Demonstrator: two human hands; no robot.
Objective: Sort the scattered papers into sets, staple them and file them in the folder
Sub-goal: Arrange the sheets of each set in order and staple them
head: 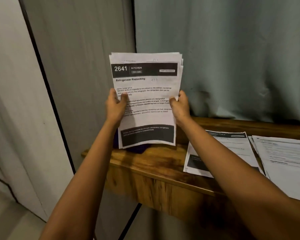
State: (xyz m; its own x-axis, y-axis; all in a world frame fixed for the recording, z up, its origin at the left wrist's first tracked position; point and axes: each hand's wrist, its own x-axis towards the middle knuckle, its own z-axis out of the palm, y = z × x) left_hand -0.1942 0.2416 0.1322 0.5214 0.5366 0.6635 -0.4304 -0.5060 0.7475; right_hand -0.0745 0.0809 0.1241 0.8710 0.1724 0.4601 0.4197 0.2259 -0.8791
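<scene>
Both hands hold a stack of printed sheets upright over the table's left end.

The left hand point(115, 105) and right hand point(179, 105) pinch the paper stack point(145, 101) at its side edges, thumbs on the front page headed "2641 KITCHEN, Refrigerator Restocking", fingers hidden behind. Its lower edge hangs just above the wooden table point(156, 163), where something purple point(137, 148) shows beneath it. Two more paper piles point(232, 149) lie flat to the right, before a grey-green curtain point(232, 58).

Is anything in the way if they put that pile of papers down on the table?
Maybe. The left hand and right hand grip the white printed paper stack upright over the brown wooden table. Just behind its bottom edge lies a dark purple thing, mostly hidden. Loose white printed sheets lie on the table further right.
</scene>
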